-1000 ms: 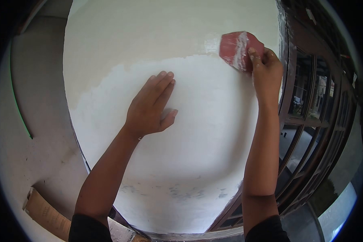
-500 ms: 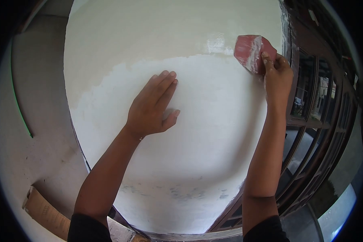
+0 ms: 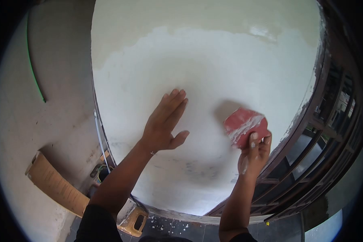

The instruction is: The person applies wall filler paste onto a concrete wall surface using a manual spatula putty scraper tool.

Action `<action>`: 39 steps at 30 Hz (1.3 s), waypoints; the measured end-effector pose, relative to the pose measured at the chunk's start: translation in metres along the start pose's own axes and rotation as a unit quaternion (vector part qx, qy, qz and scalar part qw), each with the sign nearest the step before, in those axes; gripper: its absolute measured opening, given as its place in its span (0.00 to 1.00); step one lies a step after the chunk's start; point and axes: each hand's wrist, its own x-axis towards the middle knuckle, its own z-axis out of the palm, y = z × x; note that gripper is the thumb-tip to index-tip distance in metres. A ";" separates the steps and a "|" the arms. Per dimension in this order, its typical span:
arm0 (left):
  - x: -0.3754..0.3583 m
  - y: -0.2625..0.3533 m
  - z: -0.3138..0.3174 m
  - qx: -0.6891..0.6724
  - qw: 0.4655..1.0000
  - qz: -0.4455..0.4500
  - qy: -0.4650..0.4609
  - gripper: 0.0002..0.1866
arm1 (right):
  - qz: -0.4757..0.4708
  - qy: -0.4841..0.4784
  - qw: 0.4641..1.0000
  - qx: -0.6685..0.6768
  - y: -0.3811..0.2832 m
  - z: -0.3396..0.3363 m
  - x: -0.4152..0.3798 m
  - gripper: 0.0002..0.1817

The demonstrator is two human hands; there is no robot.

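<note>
- The left hand (image 3: 165,123) is spread flat with its palm toward the white wall (image 3: 157,72); its fingers lie side by side and the thumb stands out from them. Whether the palm touches the surface cannot be told.
- The right hand (image 3: 256,151) pinches a red scraper (image 3: 246,134) by its lower edge, the thumb on the near face.
- The scraper is in front of the wall's right half, to the right of the left hand and well apart from it, tilted, with a shadow just beside it. Contact with the wall cannot be told.
- White paste (image 3: 249,123) runs in a diagonal band across the scraper, and some marks the right thumb.
- The wall is whiter through its middle and greyish beige along the top, with a ragged border between; a shiny patch (image 3: 260,31) lies near the upper right.
- Dark smudges (image 3: 195,164) mark the wall below the hands.
- A dark-framed window (image 3: 310,151) stands at the right.
- At the left are a green line (image 3: 33,66) and a bent piece of cardboard (image 3: 57,183).
- A tan plastic stool (image 3: 135,221) stands beside white spatters on the dark floor (image 3: 193,233).
</note>
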 end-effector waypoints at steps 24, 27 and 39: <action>-0.506 0.287 -0.309 0.083 0.523 -0.847 0.043 0.32 | 0.697 -0.154 0.686 -0.140 0.129 0.085 -0.474 0.15; -0.522 0.285 -0.312 0.075 0.490 -0.867 0.058 0.32 | 0.690 -0.160 0.687 -0.162 0.148 0.097 -0.491 0.13; -0.633 0.257 -0.256 0.022 0.315 -0.935 0.161 0.35 | 0.493 -0.437 0.630 -0.412 0.334 0.076 -0.596 0.10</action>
